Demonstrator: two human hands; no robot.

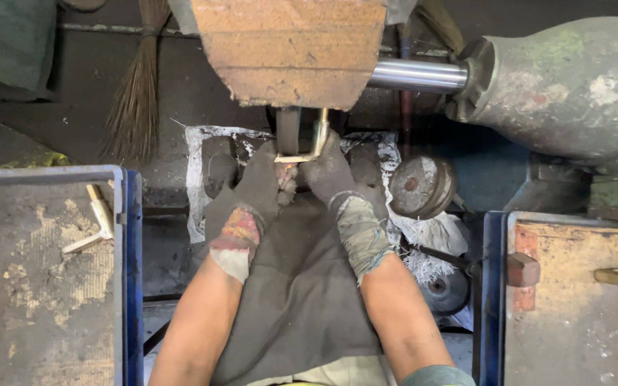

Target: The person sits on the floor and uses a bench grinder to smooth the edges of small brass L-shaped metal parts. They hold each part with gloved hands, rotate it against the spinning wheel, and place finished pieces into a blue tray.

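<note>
Up close, both gloved hands, left and right, clamped on a brass L-piece, its tip hidden behind the wheel.

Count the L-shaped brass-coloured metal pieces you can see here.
2: one L-shaped brass-coloured metal piece held by both gloved hands at the wheel, one lying in the left blue-rimmed tray. More may be hidden.

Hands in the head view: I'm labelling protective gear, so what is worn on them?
Both wear grimy dark grey fabric gloves. The left hand has a frayed cuff with reddish and yellow patterning; the right hand has a grey-green worn cuff. Forearms are bare, without sleeves.
</note>
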